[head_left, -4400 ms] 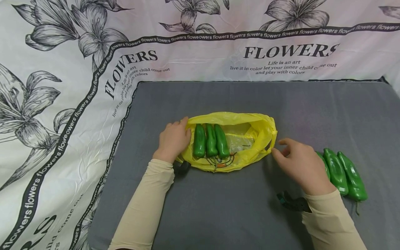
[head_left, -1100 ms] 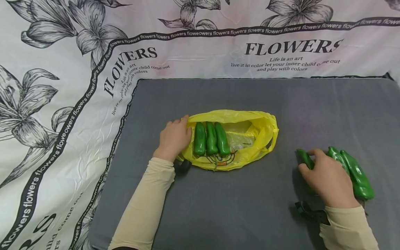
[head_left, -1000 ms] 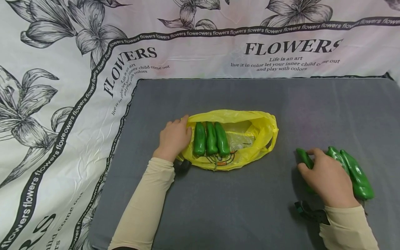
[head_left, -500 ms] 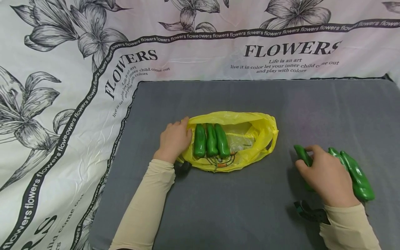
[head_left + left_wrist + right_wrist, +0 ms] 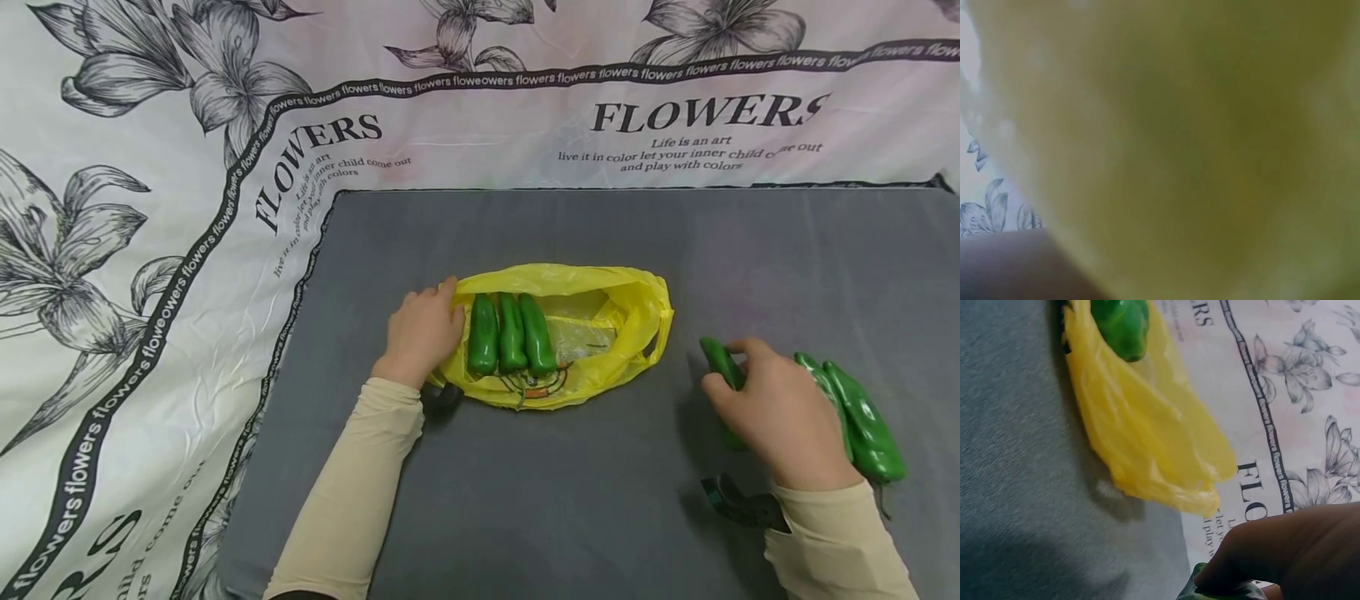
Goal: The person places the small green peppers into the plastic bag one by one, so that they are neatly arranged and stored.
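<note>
"Peppers (image 5: 512,333), head view: how many?"
"Three in one yellow bag (image 5: 645,329) right of the left hand (image 5: 422,333), which pinches its edge; one pinched between the right hand's (image 5: 783,408) thumb and fingers; two just beside that hand"
"Left wrist?"
"One yellow blur (image 5: 1197,150); grip unclear"
"Right wrist?"
"One pepper bagged, one in hand"

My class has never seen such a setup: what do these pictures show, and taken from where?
There is no machine: the left hand and right hand are a person's, bare. The wide pictures come from a camera worn on the head, the others from one on each wrist; the left wrist's view is mostly yellow blur. On the grey surface lies an open yellow bag with three green peppers inside. The left hand holds its edge; the right hand holds a single pepper, with two more peppers beside it.
</note>
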{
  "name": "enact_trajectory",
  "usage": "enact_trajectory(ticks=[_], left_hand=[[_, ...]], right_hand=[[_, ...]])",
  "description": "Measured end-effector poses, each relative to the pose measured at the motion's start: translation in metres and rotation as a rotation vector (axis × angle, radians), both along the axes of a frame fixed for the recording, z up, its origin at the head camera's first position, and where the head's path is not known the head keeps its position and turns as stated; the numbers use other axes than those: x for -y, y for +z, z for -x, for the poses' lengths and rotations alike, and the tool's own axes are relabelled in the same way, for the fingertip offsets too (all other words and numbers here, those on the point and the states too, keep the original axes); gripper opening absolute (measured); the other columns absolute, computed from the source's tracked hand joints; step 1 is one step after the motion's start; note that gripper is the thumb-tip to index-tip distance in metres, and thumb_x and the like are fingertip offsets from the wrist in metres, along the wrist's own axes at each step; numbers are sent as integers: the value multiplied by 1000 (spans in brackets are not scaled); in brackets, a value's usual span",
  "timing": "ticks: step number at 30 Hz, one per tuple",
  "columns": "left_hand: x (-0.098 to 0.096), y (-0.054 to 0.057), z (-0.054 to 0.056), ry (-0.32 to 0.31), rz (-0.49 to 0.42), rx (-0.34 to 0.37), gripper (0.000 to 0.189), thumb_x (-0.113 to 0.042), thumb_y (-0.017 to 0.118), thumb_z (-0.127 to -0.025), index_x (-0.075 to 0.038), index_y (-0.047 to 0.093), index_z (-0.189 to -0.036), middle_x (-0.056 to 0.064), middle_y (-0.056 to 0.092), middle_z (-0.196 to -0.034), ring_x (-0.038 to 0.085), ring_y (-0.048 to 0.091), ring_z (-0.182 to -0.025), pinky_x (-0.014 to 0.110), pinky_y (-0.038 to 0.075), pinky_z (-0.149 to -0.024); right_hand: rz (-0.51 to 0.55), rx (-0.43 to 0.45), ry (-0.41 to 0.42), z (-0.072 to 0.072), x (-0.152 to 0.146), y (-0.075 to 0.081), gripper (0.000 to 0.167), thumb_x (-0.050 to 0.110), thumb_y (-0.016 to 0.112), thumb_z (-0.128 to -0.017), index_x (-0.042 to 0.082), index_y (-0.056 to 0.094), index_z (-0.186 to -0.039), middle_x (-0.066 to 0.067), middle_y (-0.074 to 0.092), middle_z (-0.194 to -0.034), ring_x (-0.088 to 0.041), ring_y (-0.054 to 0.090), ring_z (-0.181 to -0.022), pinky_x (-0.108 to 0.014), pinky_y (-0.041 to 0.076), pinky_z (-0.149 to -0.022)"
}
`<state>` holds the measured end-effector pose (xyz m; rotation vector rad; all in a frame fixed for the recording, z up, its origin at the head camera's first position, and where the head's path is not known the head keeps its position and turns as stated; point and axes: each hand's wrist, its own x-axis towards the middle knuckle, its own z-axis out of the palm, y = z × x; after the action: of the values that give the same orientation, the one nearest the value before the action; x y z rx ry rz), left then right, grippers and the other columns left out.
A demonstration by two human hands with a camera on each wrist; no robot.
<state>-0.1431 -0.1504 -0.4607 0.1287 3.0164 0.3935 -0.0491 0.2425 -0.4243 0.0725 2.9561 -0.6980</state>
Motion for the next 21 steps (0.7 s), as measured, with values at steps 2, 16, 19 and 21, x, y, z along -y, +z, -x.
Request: enact_trajectory(ticks=[2,16,19,21], left_hand=[[-1,1,0,-1,-4,-3,53,-33,48,-111,-15,44,-162,17,63,-144,43,62,-116,60,59,-80],[-1,4,-1,5,4,22,54,-33,48,-112,-16,42,-163,17,62,-146,43,62,-117,60,59,-80],[0,4,-1,5,0,28,55,-34,48,-112,-16,42,-163,17,61,-147,43,61,-119,60,58,-82],[0,5,-1,5,-3,31,55,-34,48,-112,-16,42,-163,17,60,-148,43,61,-120,60,58,-83]], right_hand=[[6,-9,-6,1,2,3,52,24,63,-97,-12,55,-134,-32,71,-102,-20,59,-57,-36,44,-47],[27,-30,-6,6,24,18,54,24,62,-99,-9,53,-140,-33,70,-108,-18,58,-52,-37,44,-44],[30,-33,-2,6,27,21,54,23,62,-98,-9,53,-141,-33,69,-108,-18,58,-52,-37,44,-43],[32,-40,0,6,30,23,54,23,62,-98,-9,53,-141,-32,70,-107,-18,59,-52,-37,44,-44]])
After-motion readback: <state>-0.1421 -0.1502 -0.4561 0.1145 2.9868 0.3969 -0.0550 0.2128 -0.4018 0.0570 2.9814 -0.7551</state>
